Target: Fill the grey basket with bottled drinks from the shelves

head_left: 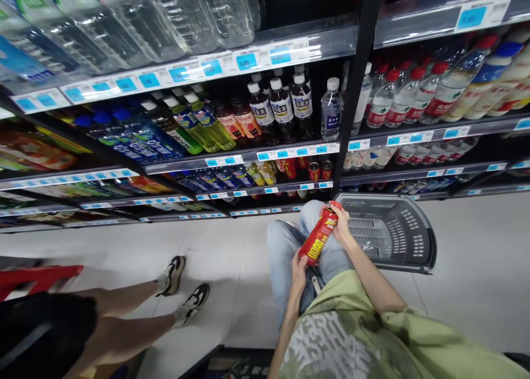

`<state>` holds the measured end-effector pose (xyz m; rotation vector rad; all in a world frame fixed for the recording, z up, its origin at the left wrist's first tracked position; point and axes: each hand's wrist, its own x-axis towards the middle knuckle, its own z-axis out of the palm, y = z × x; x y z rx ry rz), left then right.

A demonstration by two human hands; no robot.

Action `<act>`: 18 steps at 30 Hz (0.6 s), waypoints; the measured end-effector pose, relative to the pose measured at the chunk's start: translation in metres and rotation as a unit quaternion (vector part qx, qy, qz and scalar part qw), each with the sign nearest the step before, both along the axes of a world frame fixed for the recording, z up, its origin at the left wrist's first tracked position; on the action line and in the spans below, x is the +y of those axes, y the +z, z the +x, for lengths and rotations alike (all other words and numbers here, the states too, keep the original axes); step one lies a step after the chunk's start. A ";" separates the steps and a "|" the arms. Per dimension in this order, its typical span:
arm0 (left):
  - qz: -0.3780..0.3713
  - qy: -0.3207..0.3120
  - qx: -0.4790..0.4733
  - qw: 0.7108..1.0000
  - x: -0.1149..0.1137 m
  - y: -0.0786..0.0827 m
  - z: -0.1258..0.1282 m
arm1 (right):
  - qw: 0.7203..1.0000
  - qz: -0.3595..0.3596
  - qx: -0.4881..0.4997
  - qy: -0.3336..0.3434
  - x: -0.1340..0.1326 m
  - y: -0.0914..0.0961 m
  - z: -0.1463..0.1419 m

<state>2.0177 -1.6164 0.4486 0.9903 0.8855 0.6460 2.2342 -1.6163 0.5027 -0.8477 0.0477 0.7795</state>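
A red bottle [318, 236] with yellow lettering and a red top lies slanted across my lap, above my jeans. My left hand [298, 270] is closed around its lower end. Up at the cap end, my right hand [341, 224] grips it, with the fingers partly hidden. The bottle's printed side faces up toward me. Just right of my knees, a grey plastic shopping basket [418, 230] stands on the floor.
Drink shelves [285, 153] with price tags run along the front, stocked with dark tea bottles [282, 106] and red-capped water bottles [408, 97]. At left stands another person, whose sneakers [194, 304] show on the tiled floor [232, 257], near a red object [41, 279].
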 end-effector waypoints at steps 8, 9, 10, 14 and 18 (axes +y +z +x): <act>0.129 -0.014 0.031 0.991 -0.004 0.008 -0.001 | 1.000 -0.012 -0.005 -0.008 0.000 0.000 0.003; 0.165 -0.015 0.043 0.985 -0.004 0.011 0.000 | 1.000 -0.017 -0.011 -0.008 0.000 0.001 0.002; 0.197 -0.011 0.059 0.979 -0.005 0.013 0.000 | 1.000 -0.023 -0.018 -0.006 0.001 0.002 0.001; 0.249 0.019 0.129 0.960 -0.003 0.017 0.002 | 0.998 -0.038 -0.048 -0.001 0.003 0.005 -0.003; 0.161 0.016 0.089 0.983 -0.001 0.013 -0.001 | 0.997 -0.041 -0.067 0.011 0.002 0.008 -0.003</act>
